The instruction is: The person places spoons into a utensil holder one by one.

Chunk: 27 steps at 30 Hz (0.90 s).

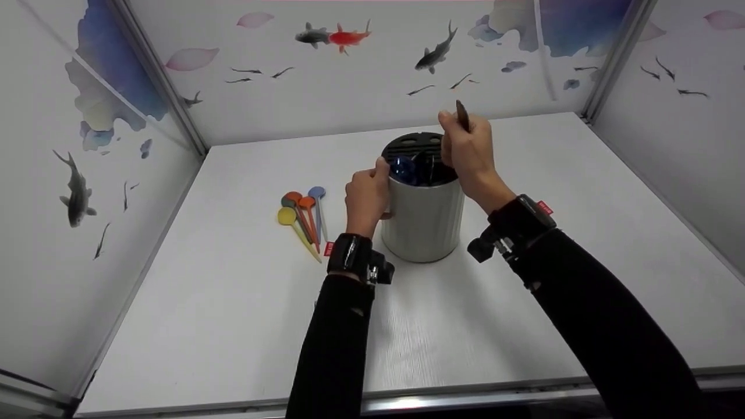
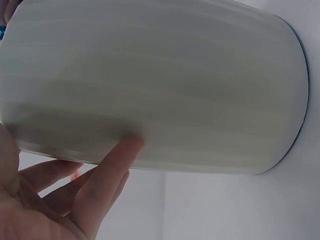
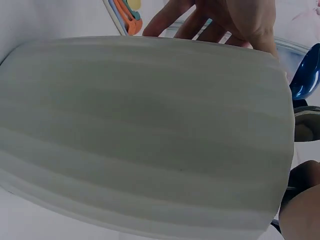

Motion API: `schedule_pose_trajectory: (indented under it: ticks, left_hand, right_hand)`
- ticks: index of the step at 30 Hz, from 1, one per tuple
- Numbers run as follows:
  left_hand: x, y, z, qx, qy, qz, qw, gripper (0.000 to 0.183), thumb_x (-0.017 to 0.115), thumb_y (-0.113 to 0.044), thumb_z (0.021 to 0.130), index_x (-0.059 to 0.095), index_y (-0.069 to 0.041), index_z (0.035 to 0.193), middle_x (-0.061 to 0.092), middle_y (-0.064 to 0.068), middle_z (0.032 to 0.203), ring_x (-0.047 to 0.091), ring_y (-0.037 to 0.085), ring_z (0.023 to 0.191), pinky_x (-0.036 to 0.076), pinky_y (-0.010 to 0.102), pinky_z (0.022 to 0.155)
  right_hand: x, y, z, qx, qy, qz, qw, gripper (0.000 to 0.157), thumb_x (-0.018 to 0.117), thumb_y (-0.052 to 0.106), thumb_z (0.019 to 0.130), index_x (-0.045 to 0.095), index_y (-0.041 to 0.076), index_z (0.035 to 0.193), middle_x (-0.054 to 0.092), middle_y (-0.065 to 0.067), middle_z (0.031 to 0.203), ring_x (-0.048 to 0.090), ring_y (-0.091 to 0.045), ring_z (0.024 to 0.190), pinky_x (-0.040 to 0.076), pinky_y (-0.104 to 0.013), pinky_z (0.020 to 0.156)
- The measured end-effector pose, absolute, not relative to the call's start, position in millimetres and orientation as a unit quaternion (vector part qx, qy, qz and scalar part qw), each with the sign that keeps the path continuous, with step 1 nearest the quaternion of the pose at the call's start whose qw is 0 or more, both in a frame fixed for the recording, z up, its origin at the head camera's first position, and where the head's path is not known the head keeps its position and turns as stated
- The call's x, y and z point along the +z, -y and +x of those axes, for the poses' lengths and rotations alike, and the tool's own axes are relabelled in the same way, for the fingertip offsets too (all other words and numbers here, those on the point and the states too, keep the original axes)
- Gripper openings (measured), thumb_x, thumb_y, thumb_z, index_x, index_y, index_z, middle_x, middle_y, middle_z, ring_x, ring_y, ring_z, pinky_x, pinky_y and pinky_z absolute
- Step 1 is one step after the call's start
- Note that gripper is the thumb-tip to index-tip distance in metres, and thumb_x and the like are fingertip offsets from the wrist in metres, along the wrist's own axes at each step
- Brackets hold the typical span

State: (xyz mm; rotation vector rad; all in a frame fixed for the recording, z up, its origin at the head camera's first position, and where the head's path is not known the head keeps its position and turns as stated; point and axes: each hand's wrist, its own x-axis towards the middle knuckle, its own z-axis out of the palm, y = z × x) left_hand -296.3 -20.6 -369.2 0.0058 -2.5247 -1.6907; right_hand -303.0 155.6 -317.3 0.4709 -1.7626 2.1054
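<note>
A pale grey ribbed utensil holder [image 1: 424, 224] with a black slotted top [image 1: 401, 145] stands upright on the white table. My left hand [image 1: 366, 198] grips its left side, thumb up at the rim, fingertips [image 2: 131, 142] against the wall. At the right of the rim, my right hand [image 1: 470, 145] is curled round a utensil with a dark, brownish end [image 1: 462, 114] sticking up above the fist; I cannot tell its kind. Inside the rim shows a shiny blue spoon [image 1: 403, 167]. Another rounded utensil head [image 3: 307, 124] shows beside it in the right wrist view.
Left of the holder lie several round-headed coloured measuring spoons, among them a yellow one [image 1: 287, 216] and a blue one [image 1: 317, 192]. White panels printed with fish [image 1: 433, 55] wall in the table on three sides. A metal rail [image 1: 419, 401] runs along the front edge.
</note>
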Motion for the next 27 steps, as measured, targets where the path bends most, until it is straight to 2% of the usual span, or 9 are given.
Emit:
schedule_pose_trajectory:
  ticks: [3, 5, 8, 10, 13, 17, 19, 22, 27]
  left_hand:
    - [-368.9, 20.8, -295.7, -0.561, 0.826, 0.0, 0.054, 0.057, 0.037, -0.048, 0.108, 0.073, -0.004, 0.109, 0.066, 0.018, 0.11, 0.068, 0.036, 0.095, 0.06, 0.033, 0.053]
    - [-368.6, 21.0, -295.3, -0.562, 0.825, -0.004, 0.056, 0.055, 0.037, -0.047, 0.108, 0.071, -0.005, 0.097, 0.064, 0.015, 0.098, 0.068, 0.034, 0.091, 0.06, 0.033, 0.053]
    - [-367.8, 21.3, -294.8, -0.561, 0.826, -0.011, 0.061, 0.053, 0.036, -0.046, 0.109, 0.059, -0.009, 0.078, 0.052, 0.009, 0.08, 0.068, 0.033, 0.084, 0.06, 0.034, 0.053]
    - [-367.7, 21.3, -294.9, -0.56, 0.826, -0.013, 0.062, 0.052, 0.036, -0.045, 0.109, 0.053, -0.011, 0.073, 0.047, 0.007, 0.076, 0.067, 0.032, 0.083, 0.06, 0.034, 0.053]
    - [-367.9, 21.1, -295.5, -0.559, 0.826, -0.01, 0.063, 0.052, 0.036, -0.045, 0.109, 0.057, -0.011, 0.075, 0.052, 0.008, 0.079, 0.068, 0.033, 0.086, 0.06, 0.034, 0.053]
    - [-368.9, 20.7, -296.2, -0.56, 0.826, -0.006, 0.059, 0.053, 0.037, -0.045, 0.108, 0.064, -0.007, 0.083, 0.062, 0.014, 0.091, 0.069, 0.033, 0.092, 0.06, 0.033, 0.053]
    - [-369.3, 20.5, -296.9, -0.56, 0.826, -0.004, 0.057, 0.054, 0.037, -0.045, 0.108, 0.067, -0.006, 0.088, 0.065, 0.016, 0.098, 0.069, 0.034, 0.094, 0.06, 0.032, 0.053]
    - [-369.4, 20.6, -297.9, -0.56, 0.827, 0.0, 0.056, 0.055, 0.037, -0.046, 0.108, 0.073, -0.005, 0.1, 0.067, 0.017, 0.109, 0.069, 0.035, 0.095, 0.06, 0.031, 0.052]
    - [-370.1, 21.4, -297.4, -0.558, 0.828, 0.002, 0.053, 0.057, 0.036, -0.047, 0.108, 0.074, -0.005, 0.105, 0.067, 0.018, 0.115, 0.069, 0.035, 0.097, 0.06, 0.031, 0.052]
  right_hand:
    - [-317.3, -156.2, -303.7, 0.724, 0.645, 0.155, 0.189, 0.037, 0.059, 0.018, 0.103, 0.047, 0.011, 0.068, 0.04, 0.001, 0.055, 0.037, -0.012, 0.046, 0.033, -0.025, 0.044]
    - [-315.4, -156.6, -303.7, 0.713, 0.657, 0.144, 0.2, 0.026, 0.06, 0.016, 0.102, 0.053, 0.01, 0.078, 0.05, -0.002, 0.061, 0.049, -0.015, 0.052, 0.045, -0.027, 0.052]
    - [-310.6, -156.6, -302.7, 0.707, 0.66, 0.139, 0.212, 0.01, 0.064, 0.016, 0.099, 0.059, 0.007, 0.095, 0.062, -0.009, 0.078, 0.063, -0.022, 0.072, 0.055, -0.029, 0.072]
    - [-307.5, -156.9, -302.2, 0.694, 0.668, 0.148, 0.224, 0.016, 0.065, 0.018, 0.098, 0.061, 0.006, 0.109, 0.067, -0.012, 0.096, 0.066, -0.024, 0.092, 0.054, -0.031, 0.087]
    - [-302.8, -158.6, -300.4, 0.655, 0.695, 0.174, 0.241, 0.038, 0.064, 0.022, 0.098, 0.058, 0.004, 0.131, 0.063, -0.013, 0.128, 0.057, -0.021, 0.124, 0.041, -0.031, 0.109]
    - [-296.9, -163.6, -298.9, 0.568, 0.764, 0.177, 0.249, 0.067, 0.063, 0.042, 0.098, 0.042, 0.012, 0.154, 0.035, -0.006, 0.162, 0.02, -0.012, 0.152, 0.01, -0.03, 0.123]
    - [-294.7, -167.7, -301.5, 0.5, 0.808, 0.169, 0.261, 0.083, 0.059, 0.062, 0.094, 0.035, 0.015, 0.159, 0.02, -0.008, 0.168, 0.003, -0.016, 0.156, -0.004, -0.031, 0.123]
    - [-293.2, -175.3, -306.2, 0.405, 0.86, 0.155, 0.271, 0.103, 0.045, 0.084, 0.087, 0.024, 0.016, 0.162, 0.003, -0.016, 0.169, -0.012, -0.026, 0.155, -0.019, -0.034, 0.119]
    - [-295.0, -186.3, -308.0, 0.314, 0.914, 0.133, 0.221, 0.102, 0.026, 0.087, 0.089, 0.011, 0.02, 0.165, -0.012, -0.018, 0.168, -0.02, -0.031, 0.153, -0.026, -0.042, 0.117]
